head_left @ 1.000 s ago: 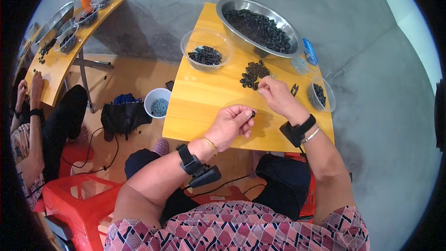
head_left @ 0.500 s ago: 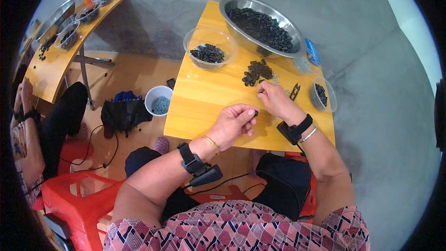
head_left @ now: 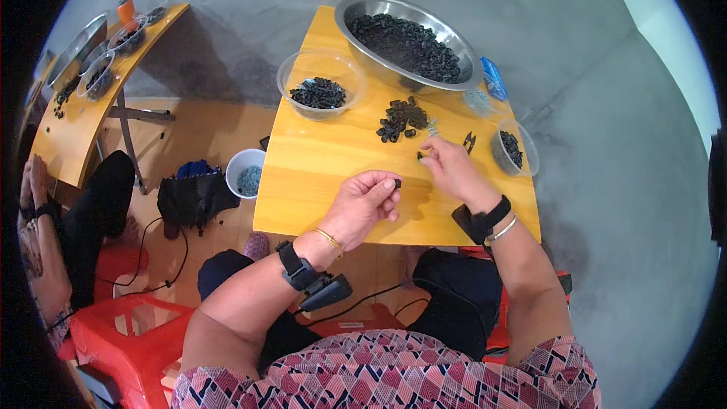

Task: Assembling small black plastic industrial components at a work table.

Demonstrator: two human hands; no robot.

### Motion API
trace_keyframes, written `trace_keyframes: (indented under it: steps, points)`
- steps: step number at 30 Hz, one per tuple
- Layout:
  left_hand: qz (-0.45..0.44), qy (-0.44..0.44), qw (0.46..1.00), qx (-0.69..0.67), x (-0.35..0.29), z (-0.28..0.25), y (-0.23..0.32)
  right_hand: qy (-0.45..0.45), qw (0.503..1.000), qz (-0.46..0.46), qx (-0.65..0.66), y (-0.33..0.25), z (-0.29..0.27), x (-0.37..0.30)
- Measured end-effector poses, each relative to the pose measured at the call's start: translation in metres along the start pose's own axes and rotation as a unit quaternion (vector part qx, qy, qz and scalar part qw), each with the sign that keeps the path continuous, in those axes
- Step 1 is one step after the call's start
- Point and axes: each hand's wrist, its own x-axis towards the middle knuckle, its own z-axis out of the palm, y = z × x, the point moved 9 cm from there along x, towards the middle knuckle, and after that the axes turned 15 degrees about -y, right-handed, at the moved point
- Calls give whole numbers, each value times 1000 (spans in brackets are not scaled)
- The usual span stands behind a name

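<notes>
Between the thumb and forefinger of my left hand (head_left: 362,208) is a small black plastic piece (head_left: 397,183), held above the near part of the yellow table (head_left: 303,195). My right hand (head_left: 453,169) is closed in a pinch on another small black piece (head_left: 419,156), just in front of a loose pile of black pieces (head_left: 401,119). A few thin light-coloured bits (head_left: 433,127) lie beside that pile. To the right of them rests a pair of black thread snips (head_left: 469,142), close to my right hand.
A steel basin (head_left: 409,45) heaped with black pieces stands at the back. Clear plastic bowls hold more, one at left (head_left: 319,98), one at right (head_left: 512,150). A blue packet (head_left: 494,79) lies far right. On the floor is a white bucket (head_left: 244,174); another person sits left.
My right hand has drawn back a little from the loose pile, a black piece now showing at its fingertips. My left hand keeps its hold. The whole view has shifted slightly.
</notes>
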Motion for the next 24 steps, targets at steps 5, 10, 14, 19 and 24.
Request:
trace_keyframes:
  steps: [5, 10, 14, 19, 24]
  points:
    - [-4, 4, 1000, 3, 0, 4, 2, 48, 997, 56, -14, 67, -34, 18]
    - [-4, 4, 1000, -3, -2, 2, 1, -10, 997, 65, -29, 74, -23, 36]
    - [-9, 2, 1000, -3, -2, 4, 1, -58, 996, 31, -54, 71, -9, 41]
    - [-10, 0, 1000, 1, -1, 2, -1, -64, 994, 18, -91, 65, -6, 37]
    - [-8, 16, 1000, 4, -2, -3, -1, -13, 997, 22, 74, 26, -23, 19]
